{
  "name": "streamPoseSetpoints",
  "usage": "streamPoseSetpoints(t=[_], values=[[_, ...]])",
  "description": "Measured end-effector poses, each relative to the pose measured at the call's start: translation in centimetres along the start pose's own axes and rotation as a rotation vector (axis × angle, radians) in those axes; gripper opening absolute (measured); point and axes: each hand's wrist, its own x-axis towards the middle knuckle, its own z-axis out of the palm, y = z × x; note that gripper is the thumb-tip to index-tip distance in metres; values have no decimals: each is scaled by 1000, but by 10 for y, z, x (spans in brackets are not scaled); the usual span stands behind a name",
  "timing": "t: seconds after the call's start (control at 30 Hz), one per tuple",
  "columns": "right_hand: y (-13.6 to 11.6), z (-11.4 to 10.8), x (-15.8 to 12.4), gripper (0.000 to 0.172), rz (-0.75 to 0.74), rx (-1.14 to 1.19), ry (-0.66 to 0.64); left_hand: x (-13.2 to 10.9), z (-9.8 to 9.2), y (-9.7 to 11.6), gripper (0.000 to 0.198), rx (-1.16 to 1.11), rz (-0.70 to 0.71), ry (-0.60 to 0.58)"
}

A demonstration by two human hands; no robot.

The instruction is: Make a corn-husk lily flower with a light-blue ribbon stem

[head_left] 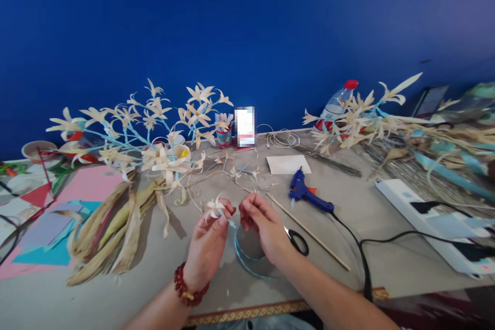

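A small cream flower (215,208) is pinched between the thumb and fingers of my left hand (209,240), which wears a red bead bracelet. From the flower a light blue stem (247,263) curves down and right over the table. Just right of the flower, my right hand (263,221) has its thumb and fingers pressed together; what they hold, if anything, is too small to make out. Black-handled scissors (298,242) lie partly hidden behind my right wrist. A thin wooden stick (317,240) slants beside them.
A blue glue gun (309,193) with a black cord lies right of centre. Dried husks (127,227) and coloured paper (93,183) are at left. Flower branches (150,118) stand behind them. A white power strip (417,221) sits at right. A phone (245,126) stands at the back.
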Motion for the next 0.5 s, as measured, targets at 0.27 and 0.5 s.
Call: streamPoseSetpoints(t=[0.27,0.5], values=[[-15,-11,9,40,-177,-63,72,2,-4,0,7,-24,6,16],[-51,-28,-21,30,-388,-325,183,5,-6,0,8,-67,5,59]])
